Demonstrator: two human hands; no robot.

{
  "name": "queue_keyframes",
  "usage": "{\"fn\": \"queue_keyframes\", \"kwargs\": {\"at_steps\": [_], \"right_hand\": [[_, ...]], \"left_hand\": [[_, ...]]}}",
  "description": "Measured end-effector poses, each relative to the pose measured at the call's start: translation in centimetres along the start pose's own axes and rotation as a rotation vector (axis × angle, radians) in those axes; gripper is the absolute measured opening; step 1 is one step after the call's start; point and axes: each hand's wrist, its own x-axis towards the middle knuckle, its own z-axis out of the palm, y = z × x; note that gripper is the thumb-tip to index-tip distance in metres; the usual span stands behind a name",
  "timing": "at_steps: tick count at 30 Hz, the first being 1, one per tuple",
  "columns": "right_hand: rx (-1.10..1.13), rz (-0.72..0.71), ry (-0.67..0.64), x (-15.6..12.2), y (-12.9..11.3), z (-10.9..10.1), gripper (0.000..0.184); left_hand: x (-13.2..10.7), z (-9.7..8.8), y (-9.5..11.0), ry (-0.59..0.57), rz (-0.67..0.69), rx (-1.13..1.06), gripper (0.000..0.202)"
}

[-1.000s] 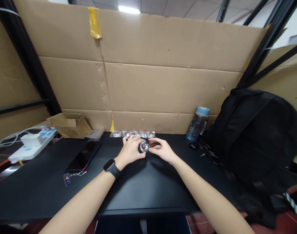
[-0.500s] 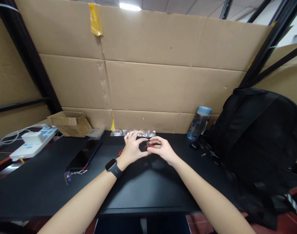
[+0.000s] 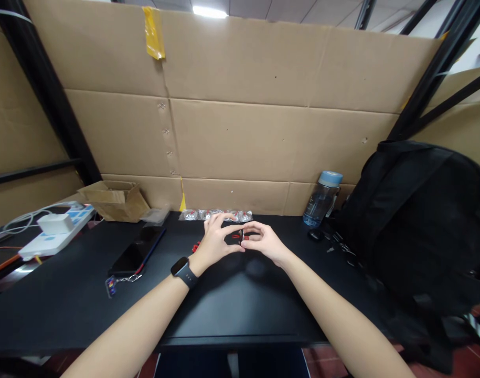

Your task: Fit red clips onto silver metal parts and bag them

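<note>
Both my hands meet over the black desk [image 3: 224,310]. My left hand [image 3: 215,242], with a black smartwatch [image 3: 182,271] on its wrist, has its fingers curved and its thumb and forefinger pinching toward a small red and silver part [image 3: 240,237]. My right hand [image 3: 263,242] pinches the same small part from the right. A small red piece [image 3: 194,246] lies on the desk just left of my left hand. Behind the hands, a row of clear packets with round silver and red parts [image 3: 216,214] lies along the cardboard wall.
A dark phone [image 3: 135,252] with a keychain [image 3: 116,283] lies at left, near an open cardboard box [image 3: 116,199] and a white power strip with charger [image 3: 53,231]. A blue-capped water bottle [image 3: 322,199] and a large black backpack [image 3: 424,231] stand at right.
The round silver disc seen between my hands a second ago has turned edge-on; now only a small red and silver part shows. My left fingers have spread a little.
</note>
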Motion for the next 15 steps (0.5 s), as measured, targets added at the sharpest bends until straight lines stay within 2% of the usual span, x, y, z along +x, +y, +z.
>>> {"fn": "queue_keyframes", "kwargs": {"at_steps": [5,8,10,15], "right_hand": [[0.007,-0.019,0.01,0.0,-0.2,0.1,0.052],[-0.013,-0.008,0.009,0.1,-0.2,-0.1,0.051],[0.002,-0.008,-0.001,0.1,-0.2,-0.3,0.05],[0.057,-0.027,-0.017,0.1,-0.2,-0.6,0.047]], "left_hand": [[0.7,-1.1,-0.9,-0.119,0.003,0.005,0.073],[1.0,-2.6,-3.3,-0.21,-0.059,0.082,0.075],[0.8,-4.0,-6.2,-0.205,-0.211,0.189,0.063],[-1.6,-8.1,-15.5,-0.077,-0.767,0.425,0.051]]}}
